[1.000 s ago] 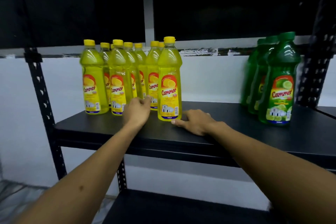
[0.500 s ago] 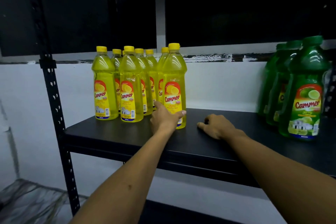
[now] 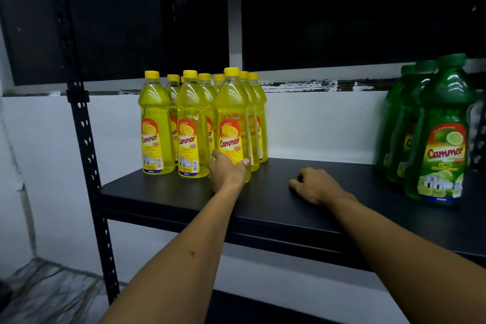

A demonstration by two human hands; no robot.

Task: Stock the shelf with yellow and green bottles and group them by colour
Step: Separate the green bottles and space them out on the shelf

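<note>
Several yellow bottles point(image 3: 192, 123) with yellow caps stand grouped at the left of the black shelf point(image 3: 263, 208). My left hand point(image 3: 227, 172) wraps the base of the front right yellow bottle point(image 3: 232, 118), thumb on one side and fingers on the other. Three green bottles point(image 3: 441, 134) stand in a row at the shelf's right end, slightly blurred. My right hand point(image 3: 314, 185) rests on the shelf board between the two groups, fingers curled, holding nothing.
A black perforated upright post point(image 3: 84, 144) stands at the shelf's left corner. A dark upper shelf overhangs the bottles. A white wall runs behind. A lower black shelf point(image 3: 249, 308) shows below, and crumpled plastic wrap point(image 3: 47, 292) lies on the floor at bottom left.
My left hand has moved from beside the yellow group onto the base of the front right yellow bottle. My right hand slid a little to the right along the board. The view shifted left.
</note>
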